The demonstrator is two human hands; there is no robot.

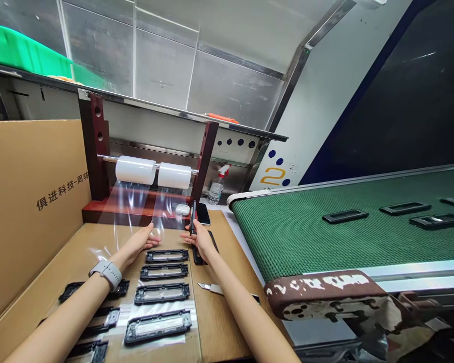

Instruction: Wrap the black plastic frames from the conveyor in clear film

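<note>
- Film (130,201) hangs clear and slack from two white rolls (135,170) at eleven o'clock, their rod held up by a dark red stand (207,151), presumably so that both strips can unroll toward the person.
- Left hand (142,239), at twelve o'clock over the strips: fingers stretched and loose, clenched on nothing; whether they touch the film I cannot tell.
- Right hand (201,238), at one o'clock: thumb and fingers pinch a slim black part (192,217), which stands on edge, a hold that likely leaves its faces untouched.
- Black frames (162,293) lie in a column from twelve toward six o'clock, seemingly on film, spaced apart perhaps so none overlap; a second column (105,318) at seven o'clock is partly hidden by the left forearm.
- Another black piece (197,256) lies just under the right hand.
- Utility knife (214,288), at four o'clock from that hand, rests on the cardboard (227,247) partly behind the forearm, probably parked within reach.
- Green conveyor (287,237), at three o'clock, carries more frames (345,216), well apart from the hands.
- Cardboard box (30,227) walls off nine o'clock.
</note>
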